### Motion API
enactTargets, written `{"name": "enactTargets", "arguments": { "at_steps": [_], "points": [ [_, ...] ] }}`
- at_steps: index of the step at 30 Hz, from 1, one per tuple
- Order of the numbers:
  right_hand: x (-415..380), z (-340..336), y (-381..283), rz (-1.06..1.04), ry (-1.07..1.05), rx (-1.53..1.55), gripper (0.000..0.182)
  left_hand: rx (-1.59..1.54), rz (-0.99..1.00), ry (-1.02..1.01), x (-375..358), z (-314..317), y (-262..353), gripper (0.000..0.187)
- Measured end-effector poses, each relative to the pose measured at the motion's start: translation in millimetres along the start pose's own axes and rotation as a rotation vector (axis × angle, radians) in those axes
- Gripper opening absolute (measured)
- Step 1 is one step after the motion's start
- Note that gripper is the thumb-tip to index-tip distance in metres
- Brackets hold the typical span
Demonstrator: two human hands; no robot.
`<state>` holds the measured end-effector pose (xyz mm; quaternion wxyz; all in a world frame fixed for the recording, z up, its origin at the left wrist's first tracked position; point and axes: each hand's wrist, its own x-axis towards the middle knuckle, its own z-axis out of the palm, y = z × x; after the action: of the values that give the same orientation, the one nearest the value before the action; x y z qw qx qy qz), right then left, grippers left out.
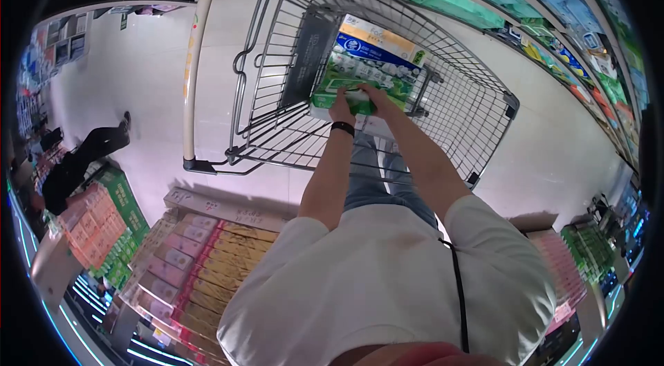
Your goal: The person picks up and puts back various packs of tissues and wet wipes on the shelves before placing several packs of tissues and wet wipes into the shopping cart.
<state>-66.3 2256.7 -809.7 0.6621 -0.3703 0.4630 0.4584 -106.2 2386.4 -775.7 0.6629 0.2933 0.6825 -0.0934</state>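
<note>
My left hand [342, 106] and my right hand [378, 100] are close together over a metal wire shopping cart [511, 104]. Their fingers are closed on the near end of a green tissue pack [324, 99]; the undersides of the fingers are hidden. Beyond it, inside the cart, lie another green pack with a leaf-like print [373, 70], a blue-and-white pack [366, 50] and a cream-orange pack [380, 36]. A dark band circles my left wrist.
The cart's pale handle bar [198, 55] runs along the left. Shelves of packaged goods [443, 5] curve round the top and right. Behind me stand stacked pink and yellow packs [200, 262]. At far left is a person in dark clothes [83, 158].
</note>
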Motion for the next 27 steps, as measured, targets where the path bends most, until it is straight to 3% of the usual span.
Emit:
{"name": "enactTargets", "arguments": {
  "at_steps": [1, 2, 4, 5, 6, 8, 10, 13, 14, 15, 16, 18, 21, 23, 25, 27],
  "points": [
    [-30, -8, -18, 0.004, -0.140, 0.008, 0.042, -0.046, 0.001, -0.061, -20, 9, -9, 0.050],
    [-50, -20, -29, -0.021, -0.126, 0.007, 0.042, -0.091, -0.005, -0.124, -42, 21, -22, 0.048],
    [-91, -49, -47, -0.328, 0.052, -0.256, 0.052, -0.016, -0.037, -0.205, -91, 28, -38, 0.052],
    [-171, -37, -72, -0.370, 0.183, -0.334, 0.066, 0.026, 0.007, -0.346, -123, 34, -45, 0.049],
    [-203, -55, -76, -0.403, 0.207, -0.321, 0.066, 0.070, 0.052, -0.492, -153, 40, -51, 0.046],
    [-257, -95, -73, -0.838, 0.103, -0.440, 0.078, 0.140, 0.096, -0.758, -198, 46, -64, 0.038],
    [-346, -124, -73, -0.960, 0.126, -0.361, 0.083, 0.230, 0.118, -1.041, -243, 44, -77, 0.037],
    [-447, -195, -66, -1.112, 0.142, -0.318, 0.083, 0.065, -0.114, -1.329, -272, 59, -100, 0.050],
    [-472, -225, -59, -1.135, 0.158, -0.332, 0.084, 0.134, 0.050, -1.526, -292, 71, -109, 0.058],
    [-489, -256, -49, -1.123, 0.173, -0.282, 0.084, 0.248, 0.071, -1.507, -298, 78, -127, 0.061],
    [-502, -286, -36, -1.103, 0.178, -0.232, 0.084, 0.376, 0.051, -1.631, -294, 88, -149, 0.062],
    [-511, -353, -6, -1.143, 0.330, -0.289, 0.083, 0.590, -0.123, -1.488, -296, 108, -214, 0.064],
    [-520, -444, 49, -1.144, 0.505, -0.219, 0.081, 1.059, 0.216, -1.395, -362, 126, -314, 0.064],
    [-537, -490, 74, -1.124, 0.504, -0.107, 0.081, 1.187, 0.292, -1.430, -379, 140, -384, 0.066],
    [-559, -533, 95, -1.102, 0.580, 0.167, 0.079, 1.292, 0.320, -1.459, -407, 154, -428, 0.070],
    [-581, -563, 106, -1.102, 0.616, 0.215, 0.076, 1.465, 0.337, -1.473, -439, 166, -464, 0.074]
  ]
}}
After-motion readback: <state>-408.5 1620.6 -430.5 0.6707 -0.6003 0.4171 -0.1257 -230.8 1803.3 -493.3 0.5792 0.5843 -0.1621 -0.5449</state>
